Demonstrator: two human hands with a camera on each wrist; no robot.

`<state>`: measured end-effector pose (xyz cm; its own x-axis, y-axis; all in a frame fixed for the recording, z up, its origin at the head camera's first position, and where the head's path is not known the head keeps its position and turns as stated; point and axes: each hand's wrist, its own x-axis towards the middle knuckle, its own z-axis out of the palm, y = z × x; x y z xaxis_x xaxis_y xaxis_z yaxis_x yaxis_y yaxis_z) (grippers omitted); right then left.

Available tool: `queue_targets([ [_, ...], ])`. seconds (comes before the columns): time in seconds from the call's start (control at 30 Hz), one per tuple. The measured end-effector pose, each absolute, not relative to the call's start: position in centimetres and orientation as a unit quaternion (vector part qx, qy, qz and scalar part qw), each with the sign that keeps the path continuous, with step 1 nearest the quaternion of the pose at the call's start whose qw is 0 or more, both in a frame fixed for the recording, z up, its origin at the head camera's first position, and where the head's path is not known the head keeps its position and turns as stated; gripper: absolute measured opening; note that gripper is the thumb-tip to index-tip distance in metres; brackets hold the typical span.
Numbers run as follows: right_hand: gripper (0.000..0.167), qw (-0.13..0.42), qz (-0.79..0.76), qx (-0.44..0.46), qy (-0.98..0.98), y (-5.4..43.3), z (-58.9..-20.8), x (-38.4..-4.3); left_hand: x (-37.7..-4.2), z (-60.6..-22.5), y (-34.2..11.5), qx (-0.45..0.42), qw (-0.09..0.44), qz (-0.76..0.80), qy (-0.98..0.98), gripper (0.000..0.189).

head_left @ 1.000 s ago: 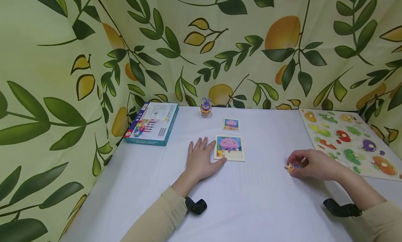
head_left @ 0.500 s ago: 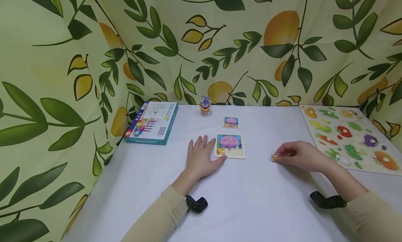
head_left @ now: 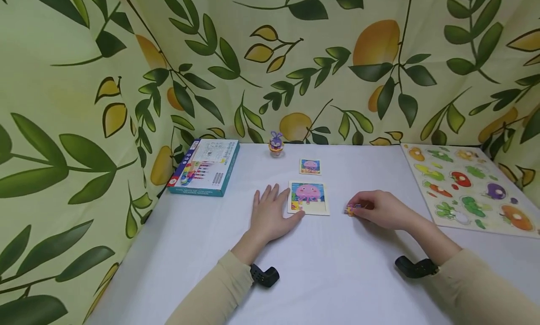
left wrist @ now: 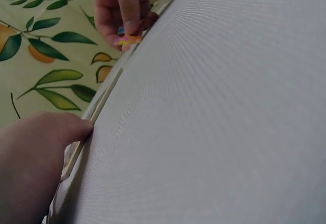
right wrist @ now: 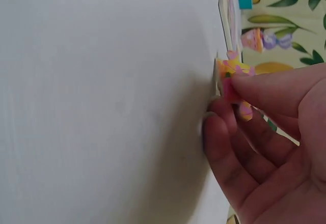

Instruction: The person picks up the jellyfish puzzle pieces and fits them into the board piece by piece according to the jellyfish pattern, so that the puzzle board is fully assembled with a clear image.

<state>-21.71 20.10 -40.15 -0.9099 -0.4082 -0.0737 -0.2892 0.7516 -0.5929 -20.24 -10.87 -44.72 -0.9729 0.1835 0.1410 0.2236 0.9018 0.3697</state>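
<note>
On the white table point(head_left: 337, 278), take the jellyfish puzzle board point(head_left: 308, 198) as the landmark: well to its right lies the vegetable peg puzzle point(head_left: 468, 189), to its left the blue box point(head_left: 205, 166), just behind it a small jellyfish card point(head_left: 310, 166), and farther back the little purple bunny toy point(head_left: 276, 143). The step in hand looks like carrying a loose piece to the board — the small puzzle piece point(head_left: 352, 209) sits low over the table, just right of the board and not yet touching it. The next move, as I judge it, calls for lining the piece up with a gap in the picture and lowering it flat. The left hand point(head_left: 270, 212) lies flat with straight, slightly spread fingers, its thumb against the board's left edge — steadying it. The right hand point(head_left: 381, 208) has its fingers point(right wrist: 265, 94) curled narrow, pinching the yellow-pink piece between thumb and fingertips.
</note>
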Motion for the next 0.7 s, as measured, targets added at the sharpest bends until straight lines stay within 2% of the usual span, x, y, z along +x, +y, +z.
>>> queue_targets([
  [0.7, 0.013, 0.086, -0.357, -0.175, 0.914, 15.9, -40.4, -22.2, -20.1, -44.5, -11.0, -0.102, 0.047, -0.194, -0.975, 0.083],
])
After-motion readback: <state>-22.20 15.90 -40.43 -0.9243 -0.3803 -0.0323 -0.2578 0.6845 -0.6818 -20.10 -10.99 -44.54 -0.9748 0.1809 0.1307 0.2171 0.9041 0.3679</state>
